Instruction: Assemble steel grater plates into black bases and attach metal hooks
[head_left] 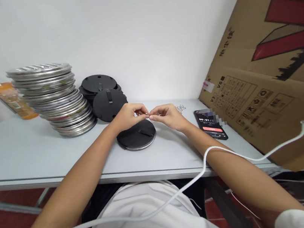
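My left hand [130, 116] and my right hand [167, 116] meet fingertip to fingertip above a black round disc [136, 135] that lies flat on the grey table [17, 149]. The fingers of both hands pinch something very small between them; it is too small to identify. The disc has a raised clip on its top face. A small heap of shiny metal clips [180, 107] lies just beyond my right hand.
A leaning stack of several silver round plates [52, 98] stands at the left, with black discs [102, 93] piled behind and one propped upright. A phone [210, 124] showing a timer lies right. A large cardboard box [272, 61] fills the right side. An orange bottle [9, 97] stands far left. A white cable [205, 163] crosses my arms.
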`<state>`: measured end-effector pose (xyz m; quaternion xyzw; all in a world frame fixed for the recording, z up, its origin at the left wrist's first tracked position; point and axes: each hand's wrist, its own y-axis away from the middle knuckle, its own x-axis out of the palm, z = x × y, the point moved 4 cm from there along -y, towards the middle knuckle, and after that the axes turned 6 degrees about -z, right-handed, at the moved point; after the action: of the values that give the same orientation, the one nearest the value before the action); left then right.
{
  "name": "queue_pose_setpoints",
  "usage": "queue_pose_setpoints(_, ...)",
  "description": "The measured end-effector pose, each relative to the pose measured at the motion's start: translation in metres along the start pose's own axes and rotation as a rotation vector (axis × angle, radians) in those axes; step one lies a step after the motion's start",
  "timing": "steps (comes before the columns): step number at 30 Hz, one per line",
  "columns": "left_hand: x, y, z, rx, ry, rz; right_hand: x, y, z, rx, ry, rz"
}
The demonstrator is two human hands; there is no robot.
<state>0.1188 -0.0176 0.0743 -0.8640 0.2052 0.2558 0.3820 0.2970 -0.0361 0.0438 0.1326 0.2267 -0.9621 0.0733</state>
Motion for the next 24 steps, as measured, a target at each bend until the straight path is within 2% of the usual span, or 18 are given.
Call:
queue_pose_setpoints(2,0.0,0.0,-0.001,0.004,0.004,0.022,-0.002,0.0,0.0,0.006,-0.021,0.028)
queue_pose_setpoints(8,0.005,0.003,-0.005,-0.024,0.068,0.251,-0.011,0.002,0.001,0.072,-0.044,0.2)
queue_pose_setpoints(11,0.008,0.005,-0.004,-0.021,0.055,0.362,-0.012,0.005,0.003,0.074,-0.005,0.334)
queue_pose_setpoints(15,0.01,0.007,0.001,-0.014,0.021,0.436,-0.01,0.011,0.004,0.042,0.072,0.514)
queue_pose_setpoints(18,0.013,0.007,0.005,-0.01,0.032,0.492,-0.008,0.012,-0.001,0.029,0.079,0.546)
queue_pose_setpoints(24,0.015,0.01,0.012,0.016,0.059,0.521,-0.003,0.012,-0.004,-0.027,0.054,0.491)
